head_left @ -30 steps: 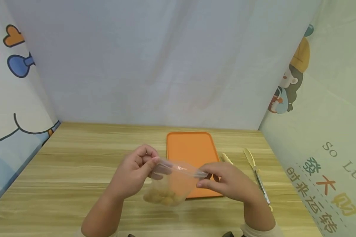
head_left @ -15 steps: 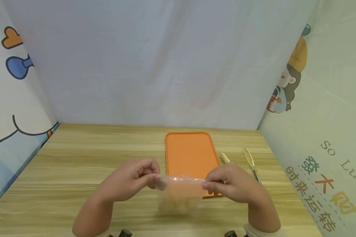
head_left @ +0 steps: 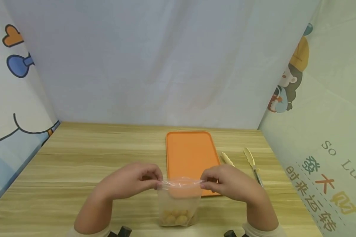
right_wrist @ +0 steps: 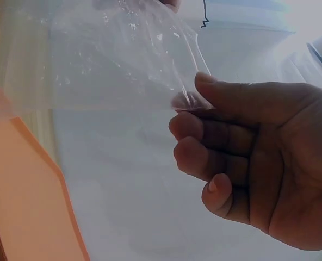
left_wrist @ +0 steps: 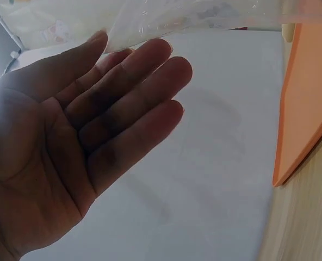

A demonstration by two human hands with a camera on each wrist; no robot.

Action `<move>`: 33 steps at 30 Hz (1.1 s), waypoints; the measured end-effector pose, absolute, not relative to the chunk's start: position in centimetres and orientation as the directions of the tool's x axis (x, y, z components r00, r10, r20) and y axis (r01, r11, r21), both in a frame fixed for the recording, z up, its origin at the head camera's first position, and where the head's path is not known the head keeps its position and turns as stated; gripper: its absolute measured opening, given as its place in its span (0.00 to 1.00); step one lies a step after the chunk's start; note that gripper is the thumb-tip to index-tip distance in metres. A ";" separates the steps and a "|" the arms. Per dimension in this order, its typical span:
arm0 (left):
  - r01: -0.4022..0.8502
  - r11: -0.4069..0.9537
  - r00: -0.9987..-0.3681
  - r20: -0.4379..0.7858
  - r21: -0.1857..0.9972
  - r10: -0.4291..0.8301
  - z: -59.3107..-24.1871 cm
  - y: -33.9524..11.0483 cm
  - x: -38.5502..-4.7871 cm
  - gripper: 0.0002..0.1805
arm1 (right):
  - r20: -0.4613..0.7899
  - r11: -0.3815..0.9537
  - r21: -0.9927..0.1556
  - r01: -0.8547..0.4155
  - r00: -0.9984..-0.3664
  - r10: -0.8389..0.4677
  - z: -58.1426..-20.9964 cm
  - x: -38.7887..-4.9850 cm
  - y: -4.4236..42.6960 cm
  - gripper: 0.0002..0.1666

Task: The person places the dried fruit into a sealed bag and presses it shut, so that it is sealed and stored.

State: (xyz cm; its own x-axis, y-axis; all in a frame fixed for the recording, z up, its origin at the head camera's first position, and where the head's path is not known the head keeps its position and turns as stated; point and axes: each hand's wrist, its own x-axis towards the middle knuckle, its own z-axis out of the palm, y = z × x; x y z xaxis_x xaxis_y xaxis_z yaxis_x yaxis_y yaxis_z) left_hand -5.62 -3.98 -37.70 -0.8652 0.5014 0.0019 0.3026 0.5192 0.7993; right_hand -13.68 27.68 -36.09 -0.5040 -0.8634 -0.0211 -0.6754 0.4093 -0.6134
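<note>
A clear plastic bag (head_left: pixel 179 200) hangs upright between the two hands, with several round yellowish pieces (head_left: pixel 176 218) at its bottom. Thumb and forefinger of the left hand (head_left: pixel 136 181) pinch the bag's upper left corner. At the upper right corner, the right hand (head_left: pixel 225 182) pinches the rim in the same manner. From the right wrist view, the bag (right_wrist: pixel 123 60) stretches away from the right thumb, and the other fingers are curled below it. In the left wrist view the remaining fingers of the left hand (left_wrist: pixel 106 119) extend loosely under the bag's edge.
Behind the bag an orange tray (head_left: pixel 191 151) lies on the wooden table (head_left: pixel 106 144). To its right are tongs (head_left: pixel 253 164) with yellowish tips, partly hidden by the right arm. A pale curtain (head_left: pixel 154 65) closes off the back.
Both hands have come lower and nearer the body. The bag, tilted with its contents toward the left before, now hangs straight with its rim level. The tray and tongs stay where they were.
</note>
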 end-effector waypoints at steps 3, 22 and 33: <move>0.332 0.522 -0.862 0.029 0.786 0.506 -37.9 -3.9 -5.6 0.06 | -0.003 0.416 -0.601 -0.683 -0.519 -0.855 -36.2 -13.6 27.5 0.09; 0.516 0.443 -0.779 0.186 0.733 0.598 -37.5 -2.7 -5.2 0.06 | 0.411 0.245 -0.310 -0.919 -0.362 -0.837 -37.3 -11.3 23.9 0.03; 0.439 0.514 -0.836 0.126 0.737 0.534 -37.3 -3.4 -5.1 0.07 | 0.161 0.410 -0.429 -0.805 -0.515 -0.842 -35.9 -11.9 26.2 0.10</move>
